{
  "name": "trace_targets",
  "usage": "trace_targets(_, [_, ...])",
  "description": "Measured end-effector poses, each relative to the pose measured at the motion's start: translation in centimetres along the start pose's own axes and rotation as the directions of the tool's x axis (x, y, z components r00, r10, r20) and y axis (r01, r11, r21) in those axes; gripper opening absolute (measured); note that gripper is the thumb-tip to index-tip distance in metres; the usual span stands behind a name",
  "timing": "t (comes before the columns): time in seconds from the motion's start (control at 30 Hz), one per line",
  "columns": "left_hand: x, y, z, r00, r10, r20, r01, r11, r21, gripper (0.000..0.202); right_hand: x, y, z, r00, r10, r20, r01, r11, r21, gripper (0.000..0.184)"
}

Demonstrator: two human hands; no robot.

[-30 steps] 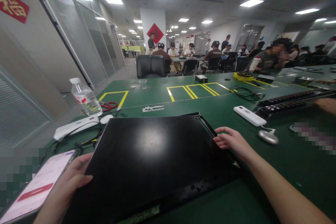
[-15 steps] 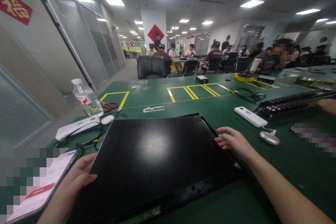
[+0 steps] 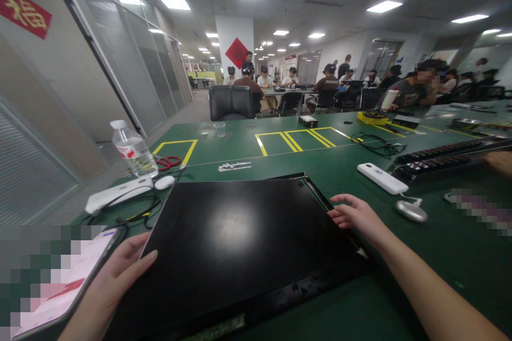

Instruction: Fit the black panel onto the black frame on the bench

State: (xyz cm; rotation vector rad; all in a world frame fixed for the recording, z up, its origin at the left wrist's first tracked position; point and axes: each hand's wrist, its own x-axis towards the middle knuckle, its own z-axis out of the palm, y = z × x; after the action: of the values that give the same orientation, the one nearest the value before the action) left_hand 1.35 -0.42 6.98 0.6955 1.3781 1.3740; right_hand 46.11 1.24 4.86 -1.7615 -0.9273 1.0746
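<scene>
A flat, glossy black LCD panel (image 3: 236, 229) lies tilted in front of me, over a thin black frame (image 3: 316, 192) whose far and right edges show. A strip of green circuit board (image 3: 224, 327) shows at its near edge. My left hand (image 3: 128, 266) is closed on the panel's left edge, thumb on top and the other fingers partly hidden beneath. At the right edge, my right hand (image 3: 352, 213) has its fingers bent against the frame and panel rim; its thumb is hidden.
A phone (image 3: 68, 282) lies by my left forearm. Cables (image 3: 140, 208), a white mouse (image 3: 164, 183), red-handled scissors (image 3: 168, 162) and a water bottle (image 3: 134, 149) are at left. A white power bank (image 3: 382, 178) and silver mouse (image 3: 411, 211) lie right. Other people sit beyond.
My left thumb has moved slightly up and right over the panel surface. The right hand and the panel look nearly unchanged.
</scene>
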Motion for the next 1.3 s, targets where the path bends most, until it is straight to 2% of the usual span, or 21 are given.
trace_targets(0.1, [0.3, -0.2, -0.4, 0.997, 0.028, 0.078, -0.033, 0.997, 0.069, 0.057, 0.0, -0.1, 0.0, 1.0, 0.001, -0.008, -0.001, 1.0, 0.002, 0.021])
trace_targets(0.17, [0.5, -0.3, -0.6, 0.996, -0.003, 0.084, -0.005, 0.995, 0.096, 0.058, 0.0, -0.2, 0.0, 1.0, 0.0, -0.013, 0.0, 1.0, 0.012, 0.021])
trace_targets(0.3, [-0.1, -0.5, -0.5, 0.993, 0.059, 0.098, -0.065, 0.996, 0.067, 0.058, -0.1, -0.3, 0.0, 1.0, 0.003, -0.014, -0.002, 1.0, 0.026, 0.022])
trace_targets(0.5, [-0.9, -0.4, 0.0, 0.993, 0.039, 0.11, -0.047, 0.997, 0.069, 0.058, -0.2, -0.5, 0.1, 1.0, 0.009, -0.026, -0.009, 1.0, 0.024, 0.02])
trace_targets(1.13, [-0.4, -1.4, 0.4, 0.99, -0.026, 0.138, 0.022, 0.999, 0.031, 0.06, 0.1, -0.3, -0.2, 0.998, -0.032, -0.062, 0.032, 0.999, -0.009, 0.015])
trace_targets(1.3, [-0.1, -1.8, 0.3, 0.985, -0.055, 0.164, 0.044, 0.997, 0.071, 0.061, 0.4, 0.4, -0.1, 0.995, -0.072, -0.066, 0.069, 0.997, -0.042, 0.016])
